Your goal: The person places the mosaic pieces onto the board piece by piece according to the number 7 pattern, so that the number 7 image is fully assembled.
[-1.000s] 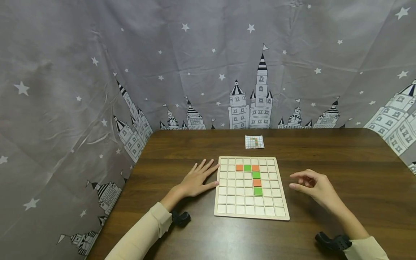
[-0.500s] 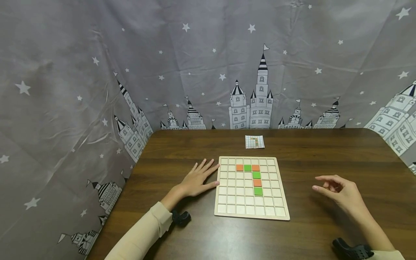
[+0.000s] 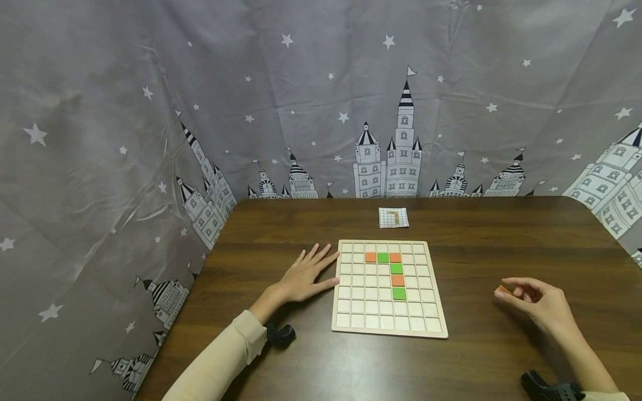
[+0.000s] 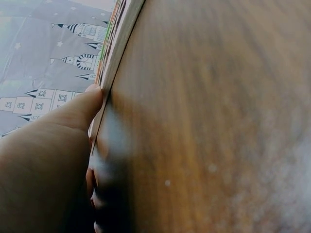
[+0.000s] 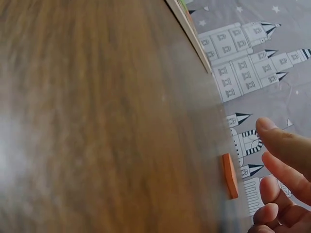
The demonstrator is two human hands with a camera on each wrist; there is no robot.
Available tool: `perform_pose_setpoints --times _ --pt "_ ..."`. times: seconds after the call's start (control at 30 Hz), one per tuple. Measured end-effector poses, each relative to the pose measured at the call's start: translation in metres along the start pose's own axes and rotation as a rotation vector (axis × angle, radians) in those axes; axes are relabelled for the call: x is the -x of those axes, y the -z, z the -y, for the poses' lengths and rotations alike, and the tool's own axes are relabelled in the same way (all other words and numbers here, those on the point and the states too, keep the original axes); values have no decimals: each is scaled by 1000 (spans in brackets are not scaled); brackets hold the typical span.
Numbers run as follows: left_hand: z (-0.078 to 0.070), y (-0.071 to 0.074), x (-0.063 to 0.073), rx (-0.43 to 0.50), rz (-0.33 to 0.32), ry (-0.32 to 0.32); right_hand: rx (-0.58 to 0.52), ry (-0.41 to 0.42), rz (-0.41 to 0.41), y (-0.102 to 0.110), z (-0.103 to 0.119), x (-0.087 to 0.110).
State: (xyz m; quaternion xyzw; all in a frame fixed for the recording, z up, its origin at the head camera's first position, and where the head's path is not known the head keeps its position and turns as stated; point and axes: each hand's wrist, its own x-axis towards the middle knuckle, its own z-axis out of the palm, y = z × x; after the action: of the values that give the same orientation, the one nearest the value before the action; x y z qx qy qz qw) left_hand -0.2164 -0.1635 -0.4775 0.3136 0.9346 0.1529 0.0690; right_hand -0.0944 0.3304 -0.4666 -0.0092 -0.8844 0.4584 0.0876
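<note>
A pale wooden grid board (image 3: 363, 307) lies on the table, with several orange and green square tiles (image 3: 383, 258) set in an angled line of cells. My left hand (image 3: 301, 278) rests flat with spread fingers, its fingertips at the board's left edge; the left wrist view has the thumb (image 4: 90, 102) against that edge. Right of the board, my right hand (image 3: 539, 303) hovers with thumb and forefinger apart, the other fingers loosely bent. By its thumb tip is an orange tile (image 3: 503, 290). The right wrist view puts this orange tile (image 5: 230, 177) on the table, apart from the fingertips.
A small card (image 3: 393, 218) printed with a grid and a coloured pattern lies beyond the board. The brown wooden table (image 3: 311, 362) ends at a grey curtain (image 3: 301, 72) with castles and stars.
My right hand has moved to the right, away from the board, and an orange tile now shows by its thumb. The left hand and the board have stayed put.
</note>
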Motion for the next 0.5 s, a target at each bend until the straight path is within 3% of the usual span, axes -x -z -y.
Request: perform_pose_setpoints --times 0.5 --pt "-1 0 1 1 -4 1 101 -63 11 3 -12 3"
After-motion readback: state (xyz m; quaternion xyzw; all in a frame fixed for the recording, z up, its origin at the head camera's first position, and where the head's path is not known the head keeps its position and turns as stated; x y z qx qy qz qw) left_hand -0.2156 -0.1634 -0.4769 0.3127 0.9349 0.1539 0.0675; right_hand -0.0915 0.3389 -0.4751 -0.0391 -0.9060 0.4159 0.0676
